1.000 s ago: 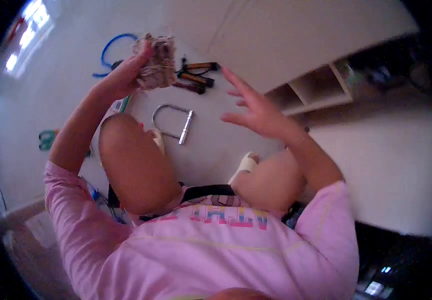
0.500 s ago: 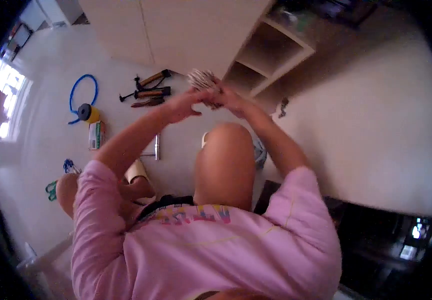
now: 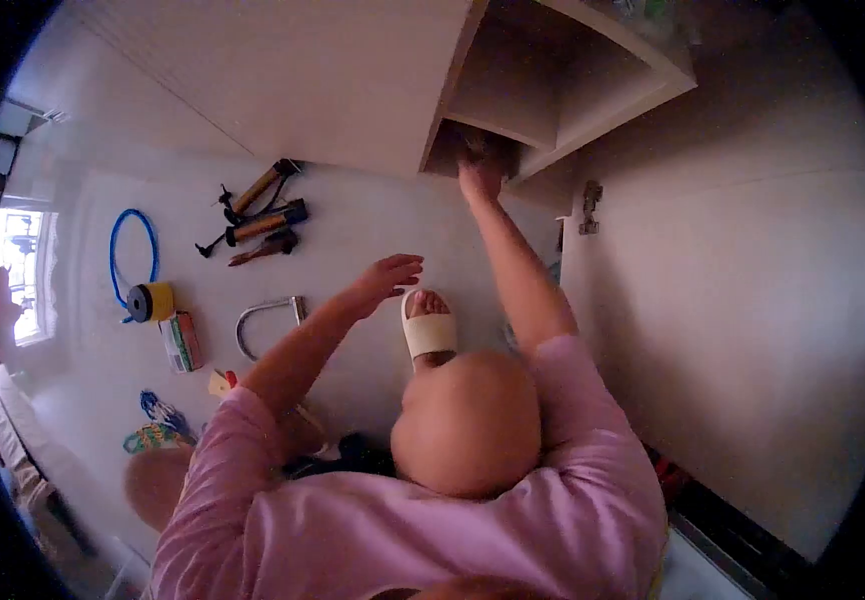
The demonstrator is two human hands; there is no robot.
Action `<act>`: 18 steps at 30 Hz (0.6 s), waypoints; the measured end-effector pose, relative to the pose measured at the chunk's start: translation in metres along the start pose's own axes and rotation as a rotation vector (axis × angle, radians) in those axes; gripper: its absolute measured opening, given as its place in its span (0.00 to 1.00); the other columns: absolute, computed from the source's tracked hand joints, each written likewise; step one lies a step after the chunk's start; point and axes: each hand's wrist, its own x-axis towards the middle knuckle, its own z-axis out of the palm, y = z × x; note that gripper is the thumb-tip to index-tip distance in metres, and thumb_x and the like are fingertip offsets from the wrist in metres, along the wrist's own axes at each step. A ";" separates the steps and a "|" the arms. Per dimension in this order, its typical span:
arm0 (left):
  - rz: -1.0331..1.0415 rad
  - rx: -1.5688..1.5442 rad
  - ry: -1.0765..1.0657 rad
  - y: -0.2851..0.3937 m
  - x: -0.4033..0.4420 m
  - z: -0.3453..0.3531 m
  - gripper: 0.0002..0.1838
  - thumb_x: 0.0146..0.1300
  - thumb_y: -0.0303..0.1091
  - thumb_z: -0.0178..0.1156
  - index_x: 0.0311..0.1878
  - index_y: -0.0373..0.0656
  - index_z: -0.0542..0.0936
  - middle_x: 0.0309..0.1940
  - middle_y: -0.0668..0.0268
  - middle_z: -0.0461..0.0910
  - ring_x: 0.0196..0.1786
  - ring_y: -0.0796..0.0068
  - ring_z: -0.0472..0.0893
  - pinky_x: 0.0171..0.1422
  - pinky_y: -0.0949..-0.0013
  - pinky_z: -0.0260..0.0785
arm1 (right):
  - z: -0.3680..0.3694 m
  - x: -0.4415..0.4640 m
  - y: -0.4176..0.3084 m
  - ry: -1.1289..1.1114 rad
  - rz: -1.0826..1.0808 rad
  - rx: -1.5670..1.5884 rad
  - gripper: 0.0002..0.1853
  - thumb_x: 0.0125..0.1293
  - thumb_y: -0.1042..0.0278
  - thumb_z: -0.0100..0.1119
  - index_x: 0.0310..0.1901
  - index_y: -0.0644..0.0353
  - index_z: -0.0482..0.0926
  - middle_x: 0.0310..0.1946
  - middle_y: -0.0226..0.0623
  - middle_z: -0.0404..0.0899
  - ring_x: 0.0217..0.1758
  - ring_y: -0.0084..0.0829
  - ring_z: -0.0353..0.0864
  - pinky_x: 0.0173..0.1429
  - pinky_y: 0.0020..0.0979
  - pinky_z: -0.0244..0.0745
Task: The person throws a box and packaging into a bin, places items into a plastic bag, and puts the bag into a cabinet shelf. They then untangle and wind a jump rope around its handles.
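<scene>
My right hand (image 3: pixel 481 178) reaches into the low compartment of a pale shelf unit (image 3: pixel 613 130). Its fingers curl in the shadow around something dim, and I cannot make out what it is. Held over the floor above my sandal (image 3: pixel 431 335), my left hand (image 3: pixel 390 278) has its fingers apart and nothing in them. The striped bundle from the earlier frame does not show clearly now.
On the floor to the left lie hand pumps (image 3: pixel 263 215), a blue cable (image 3: pixel 158 250), a yellow-and-black spool (image 3: pixel 150 300), a small box (image 3: pixel 183 342), a curved metal tube (image 3: pixel 253 325) and coiled cords (image 3: pixel 158 425). A door with a hinge (image 3: pixel 590 207) stands at right.
My hands have parted from around the striped bundle. The right one went into the shelf's low compartment; the left one came down and opened. My view has shifted toward the shelf.
</scene>
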 end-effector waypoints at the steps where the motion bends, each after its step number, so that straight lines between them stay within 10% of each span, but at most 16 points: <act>1: 0.017 0.002 -0.020 0.003 0.007 0.001 0.25 0.59 0.47 0.52 0.57 0.48 0.65 0.55 0.66 0.67 0.56 0.69 0.67 0.57 0.63 0.57 | -0.003 0.011 -0.011 -0.011 -0.050 0.031 0.29 0.60 0.53 0.49 0.59 0.60 0.58 0.57 0.45 0.60 0.59 0.40 0.62 0.58 0.37 0.60; 7: 0.061 0.001 0.061 0.000 0.018 -0.020 0.24 0.58 0.47 0.52 0.56 0.47 0.67 0.52 0.66 0.70 0.53 0.70 0.70 0.55 0.65 0.59 | 0.022 0.011 -0.021 0.015 -0.128 0.315 0.29 0.61 0.55 0.44 0.60 0.63 0.55 0.59 0.53 0.56 0.61 0.48 0.56 0.62 0.41 0.54; 12: 0.038 -0.040 0.169 -0.001 0.000 -0.034 0.22 0.59 0.47 0.51 0.55 0.47 0.68 0.51 0.65 0.71 0.52 0.71 0.71 0.54 0.67 0.60 | 0.074 0.008 0.029 0.020 -0.355 -0.137 0.30 0.60 0.56 0.45 0.61 0.62 0.53 0.59 0.55 0.55 0.58 0.51 0.58 0.61 0.41 0.55; 18: 0.091 -0.133 0.288 -0.011 -0.009 -0.056 0.18 0.60 0.44 0.50 0.51 0.46 0.71 0.46 0.67 0.74 0.47 0.75 0.73 0.50 0.70 0.61 | 0.105 0.058 0.025 -0.159 -0.277 0.282 0.27 0.59 0.55 0.48 0.57 0.63 0.61 0.58 0.44 0.60 0.61 0.42 0.57 0.64 0.37 0.52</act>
